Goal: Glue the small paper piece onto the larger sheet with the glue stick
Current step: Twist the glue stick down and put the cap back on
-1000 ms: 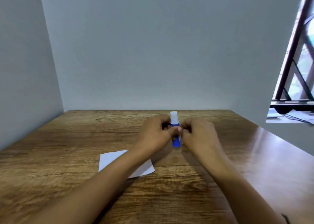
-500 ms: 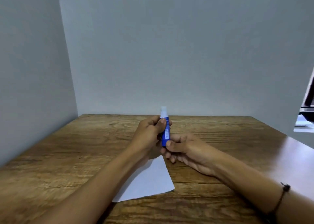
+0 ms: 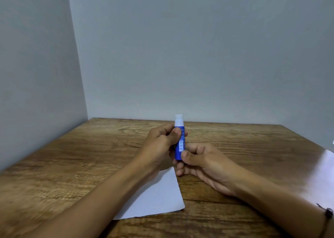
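A blue glue stick [image 3: 180, 143] with a white top stands upright above the wooden table [image 3: 90, 156], held between both hands. My left hand [image 3: 159, 147] grips its upper body with thumb and fingers. My right hand [image 3: 202, 163] pinches its lower end, palm turned up. A white sheet of paper [image 3: 159, 198] lies flat on the table beneath my left forearm, partly hidden by it. No separate small paper piece shows.
Grey walls close the table at the back and the left. The table's right edge [image 3: 325, 158] shines with glare. A dark cord bracelet [image 3: 328, 213] sits on my right wrist.
The glue stick has been lifted off the table and brought nearer, now held upright in both hands. My right hand turned palm up under its base. The view shifted left.
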### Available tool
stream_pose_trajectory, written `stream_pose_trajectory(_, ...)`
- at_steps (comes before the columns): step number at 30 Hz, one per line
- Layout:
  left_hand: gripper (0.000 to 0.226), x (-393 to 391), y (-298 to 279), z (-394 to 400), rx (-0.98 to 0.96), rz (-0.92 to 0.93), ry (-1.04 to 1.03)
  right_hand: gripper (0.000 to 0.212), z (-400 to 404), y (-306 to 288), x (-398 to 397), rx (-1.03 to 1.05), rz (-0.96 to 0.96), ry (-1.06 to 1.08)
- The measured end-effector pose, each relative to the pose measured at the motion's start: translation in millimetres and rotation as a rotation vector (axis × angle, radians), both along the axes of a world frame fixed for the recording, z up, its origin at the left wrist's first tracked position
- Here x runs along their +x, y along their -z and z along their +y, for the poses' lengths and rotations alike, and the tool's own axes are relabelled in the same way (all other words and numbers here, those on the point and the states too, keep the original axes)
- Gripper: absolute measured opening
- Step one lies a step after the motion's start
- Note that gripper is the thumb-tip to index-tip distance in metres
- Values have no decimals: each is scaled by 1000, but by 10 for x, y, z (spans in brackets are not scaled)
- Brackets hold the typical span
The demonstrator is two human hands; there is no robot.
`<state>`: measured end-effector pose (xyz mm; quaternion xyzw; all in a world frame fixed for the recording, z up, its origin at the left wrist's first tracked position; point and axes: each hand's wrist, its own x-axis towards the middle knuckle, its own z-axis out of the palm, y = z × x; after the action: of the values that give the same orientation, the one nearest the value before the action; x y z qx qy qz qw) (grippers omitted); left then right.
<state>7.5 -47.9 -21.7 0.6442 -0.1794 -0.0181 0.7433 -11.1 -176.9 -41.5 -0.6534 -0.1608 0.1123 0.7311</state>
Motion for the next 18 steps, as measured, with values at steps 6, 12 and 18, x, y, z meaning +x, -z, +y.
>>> stream_pose_trajectory(6, 21, -3, -16, -16, -18, -28, 9, 40, 37, 33, 13, -102, -47, 99)
stream_pose_trajectory(12, 23, -23, 1, -12, 32, -32, -32, 17, -34, 2, -24, 12, -11, -47)
stream_pose_trajectory(18, 22, -31, -19, -41, -30, -36, 5, 39, -7, 2, -6, -28, -23, -9)
